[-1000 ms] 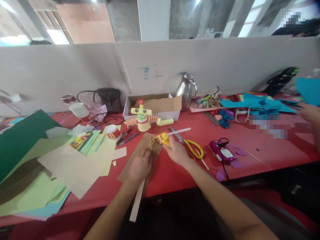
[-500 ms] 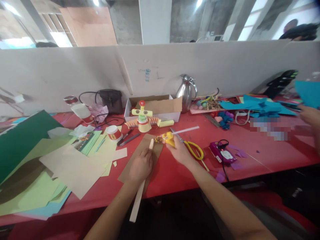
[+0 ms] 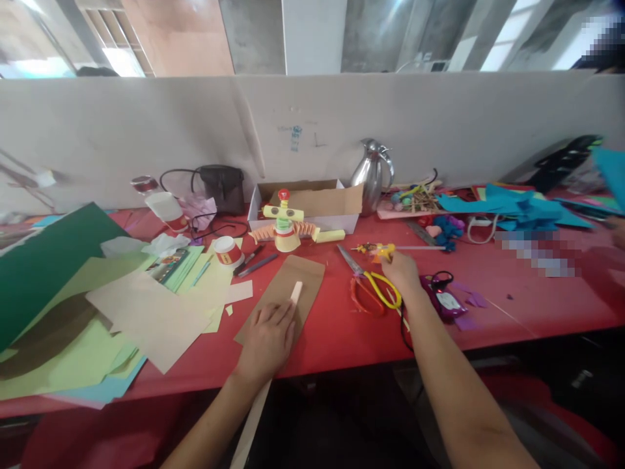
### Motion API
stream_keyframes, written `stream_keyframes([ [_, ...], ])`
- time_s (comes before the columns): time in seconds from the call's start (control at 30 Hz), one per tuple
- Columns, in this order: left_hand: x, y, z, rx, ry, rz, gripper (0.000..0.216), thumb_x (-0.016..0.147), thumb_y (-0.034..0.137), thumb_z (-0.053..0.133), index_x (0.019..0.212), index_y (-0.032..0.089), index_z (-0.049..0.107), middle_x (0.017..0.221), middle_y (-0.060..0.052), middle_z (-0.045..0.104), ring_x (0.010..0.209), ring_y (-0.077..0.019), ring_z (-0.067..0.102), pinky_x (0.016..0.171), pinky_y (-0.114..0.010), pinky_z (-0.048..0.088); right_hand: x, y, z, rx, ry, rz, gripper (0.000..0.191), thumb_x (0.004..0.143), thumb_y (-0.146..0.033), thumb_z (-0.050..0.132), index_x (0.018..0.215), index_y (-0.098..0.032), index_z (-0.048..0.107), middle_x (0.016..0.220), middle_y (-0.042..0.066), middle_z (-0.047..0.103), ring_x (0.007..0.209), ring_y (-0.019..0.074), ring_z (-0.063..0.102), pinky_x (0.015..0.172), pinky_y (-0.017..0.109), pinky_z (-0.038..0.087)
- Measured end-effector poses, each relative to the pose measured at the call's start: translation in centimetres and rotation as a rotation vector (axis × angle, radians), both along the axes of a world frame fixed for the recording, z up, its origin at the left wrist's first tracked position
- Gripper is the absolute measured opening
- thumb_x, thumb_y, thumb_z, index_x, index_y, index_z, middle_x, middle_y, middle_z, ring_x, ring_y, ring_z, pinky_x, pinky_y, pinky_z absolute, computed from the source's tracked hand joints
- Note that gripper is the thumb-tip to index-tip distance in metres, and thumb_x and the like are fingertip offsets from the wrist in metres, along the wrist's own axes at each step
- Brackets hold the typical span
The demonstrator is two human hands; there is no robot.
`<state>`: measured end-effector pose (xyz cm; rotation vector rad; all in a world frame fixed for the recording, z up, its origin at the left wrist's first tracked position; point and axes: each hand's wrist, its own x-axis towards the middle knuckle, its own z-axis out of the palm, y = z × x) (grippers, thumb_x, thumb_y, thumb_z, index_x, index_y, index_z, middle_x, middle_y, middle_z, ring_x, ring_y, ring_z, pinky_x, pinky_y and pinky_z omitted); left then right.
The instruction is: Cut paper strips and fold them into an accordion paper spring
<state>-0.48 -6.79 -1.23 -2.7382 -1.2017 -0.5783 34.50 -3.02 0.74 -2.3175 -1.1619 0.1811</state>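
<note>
My left hand [image 3: 266, 339] presses a long pale paper strip [image 3: 297, 292] down on a piece of brown cardboard [image 3: 306, 270], its fingers closed over the strip. The strip's lower end hangs past the table edge. Further right, my right hand [image 3: 403, 273] is closed around a yellow hot glue gun [image 3: 387, 251], with a clear glue stick [image 3: 420, 247] jutting from its back. Scissors with yellow handles [image 3: 385, 290] lie just left of that hand, beside a red-orange handle [image 3: 364, 296]. Behind the cardboard stands a small paper-cup figure [image 3: 286, 238] with pleated paper arms.
Loose paper sheets [image 3: 151, 319] and a green board [image 3: 58, 260] cover the left side. A paper cup [image 3: 227, 251], an open box [image 3: 317, 202] and a steel jug [image 3: 370, 172] stand farther back. A purple device [image 3: 446, 299] sits on the right; another person's hand [image 3: 618, 228] shows at the right edge.
My right hand has moved right with the glue gun, away from the strip's tip, uncovering the scissors. My left hand and the strip have shifted slightly down, toward me.
</note>
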Motion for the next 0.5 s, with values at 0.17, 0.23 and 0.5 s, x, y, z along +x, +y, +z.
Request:
stream_keyframes([
  [0.17,-0.1,0.0,-0.2,-0.017,-0.01,-0.005,0.041,0.092,0.021,0.044,0.132,0.022,0.055,0.132,-0.008,0.06,0.118,-0.0292,0.052,0.093,-0.047,0.04,-7.7,-3.0,1.2,0.196,-0.356,0.367,0.029,0.093,-0.023,0.043,0.111,-0.016,0.064,0.111,0.017,0.057,0.107,0.0312,0.048,0.092,0.048,0.037],
  [0.23,-0.1,0.1,-0.3,-0.025,-0.003,-0.005,0.041,0.092,0.021,0.044,0.131,0.021,0.055,0.132,-0.008,0.06,0.118,-0.0295,0.051,0.094,-0.048,0.039,-11.7,-4.0,0.8,0.209,-0.308,0.792,0.03,0.095,-0.028,0.043,0.115,-0.026,0.065,0.115,0.011,0.056,0.107,0.0262,0.047,0.094,0.043,0.037],
  [0.5,0.0,0.0,-0.4,-0.035,-0.004,0.012,0.04,0.092,0.021,0.044,0.13,0.021,0.055,0.13,-0.009,0.061,0.115,-0.0288,0.052,0.092,-0.046,0.039,-15.6,-3.2,-0.3,0.131,-0.363,0.746,0.037,0.097,-0.043,0.038,0.121,-0.031,0.063,0.13,0.013,0.047,0.113,0.0319,0.04,0.093,0.051,0.033],
])
